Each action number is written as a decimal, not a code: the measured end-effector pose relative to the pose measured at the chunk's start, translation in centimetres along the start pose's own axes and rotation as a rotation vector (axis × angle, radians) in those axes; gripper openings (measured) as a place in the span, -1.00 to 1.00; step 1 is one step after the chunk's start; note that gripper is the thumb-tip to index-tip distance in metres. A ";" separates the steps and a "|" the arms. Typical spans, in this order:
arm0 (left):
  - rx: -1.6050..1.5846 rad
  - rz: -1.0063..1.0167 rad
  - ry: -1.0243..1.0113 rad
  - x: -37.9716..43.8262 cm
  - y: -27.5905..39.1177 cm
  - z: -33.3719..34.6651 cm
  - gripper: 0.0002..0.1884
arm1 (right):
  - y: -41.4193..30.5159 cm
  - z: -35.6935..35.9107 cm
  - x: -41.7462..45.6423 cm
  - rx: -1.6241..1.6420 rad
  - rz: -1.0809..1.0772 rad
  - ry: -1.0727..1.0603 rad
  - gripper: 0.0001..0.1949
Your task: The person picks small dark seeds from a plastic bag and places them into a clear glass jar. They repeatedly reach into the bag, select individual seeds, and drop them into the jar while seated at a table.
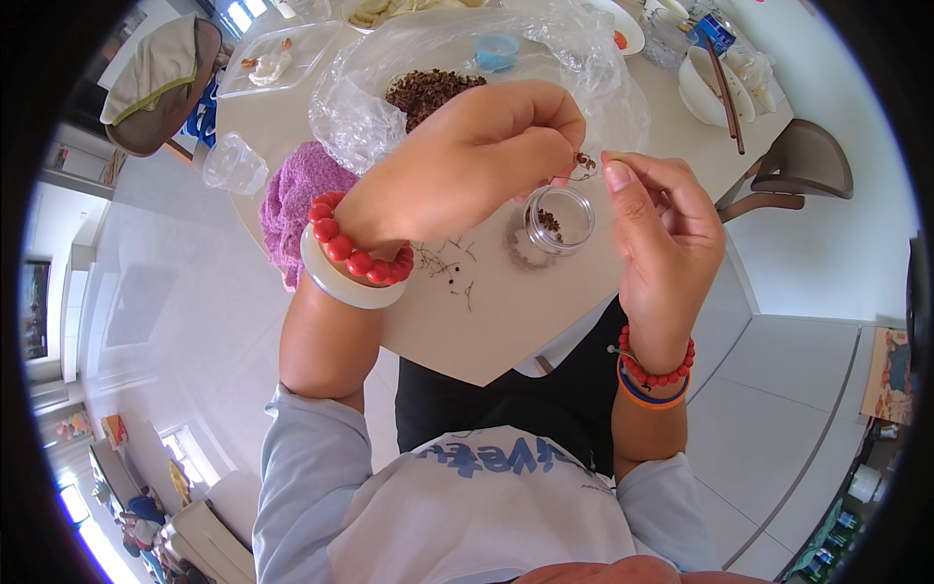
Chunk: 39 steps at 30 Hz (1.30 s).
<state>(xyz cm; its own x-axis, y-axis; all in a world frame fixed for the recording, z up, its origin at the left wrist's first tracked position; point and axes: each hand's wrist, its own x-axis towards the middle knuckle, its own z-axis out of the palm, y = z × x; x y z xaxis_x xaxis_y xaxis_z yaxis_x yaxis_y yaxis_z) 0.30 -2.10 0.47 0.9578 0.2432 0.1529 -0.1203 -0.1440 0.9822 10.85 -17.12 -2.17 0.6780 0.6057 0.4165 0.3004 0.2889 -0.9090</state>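
My left hand [481, 153] pinches a small dried sprig [584, 166] with brown husks, which look like Sichuan peppercorns. At its right, thumb and forefinger of my right hand [660, 219] meet close to the sprig's end; whether they grip a bit of it is too small to tell. Just below the fingertips a clear open jar [560, 221] stands on the table, with some brown husks inside. Behind my left hand lies a heap of dried brown peppercorns [430, 95] on a clear plastic bag [350, 109]. Thin bare stems [438, 259] and black seeds [451, 281] lie scattered near my left wrist.
A purple towel [299, 197] and a clear plastic cup [235, 164] sit at the table's left edge. A blue lid [497, 53] rests on the bag. Farther off are a plastic tray [306, 47], a white bowl [700, 95] and chopsticks [724, 91]. Chairs [803, 157] stand around.
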 end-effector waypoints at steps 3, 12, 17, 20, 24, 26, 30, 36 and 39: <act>0.002 -0.019 0.005 -0.2 0.3 -0.5 -0.89 | -0.2 -0.3 -0.1 -0.034 0.026 -0.042 -0.89; 0.140 -0.073 -0.032 0.0 -0.2 -1.1 -0.89 | -0.8 -1.1 -1.1 -0.268 0.065 -0.222 -0.87; 0.165 -0.082 -0.023 -0.1 -0.1 -1.0 -0.90 | -0.6 -1.1 -0.6 -0.206 0.046 -0.173 -0.86; 0.148 -0.084 -0.027 0.0 -0.3 -0.8 -0.90 | -0.4 -0.8 -0.4 -0.141 0.029 -0.157 -0.86; 0.154 -0.063 -0.046 0.0 -0.3 -0.9 -0.92 | -0.1 -0.3 -0.2 -0.088 0.039 -0.167 -0.86; 0.142 -0.073 -0.051 0.0 -0.5 -0.9 -0.92 | 0.0 -0.1 -0.1 -0.074 0.040 -0.162 -0.87; 0.154 -0.070 -0.050 -0.1 -0.4 -1.0 -0.94 | 0.0 0.1 0.1 -0.151 -0.059 -0.127 -0.88; 0.130 -0.057 -0.084 -0.2 -0.5 -1.3 -0.94 | -0.9 -0.6 0.1 -0.097 0.046 -0.200 -0.91; 0.158 -0.081 -0.088 0.0 -0.4 -1.5 -0.93 | -1.1 -0.5 0.1 -0.045 0.123 -0.177 -0.91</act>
<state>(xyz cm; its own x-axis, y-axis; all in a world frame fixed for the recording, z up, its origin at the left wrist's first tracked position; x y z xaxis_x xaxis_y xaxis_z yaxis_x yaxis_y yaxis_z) -0.07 -0.61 0.24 0.9826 0.1766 0.0576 -0.0064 -0.2777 0.9606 10.90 -17.76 -1.15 0.5846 0.7560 0.2944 0.2550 0.1732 -0.9513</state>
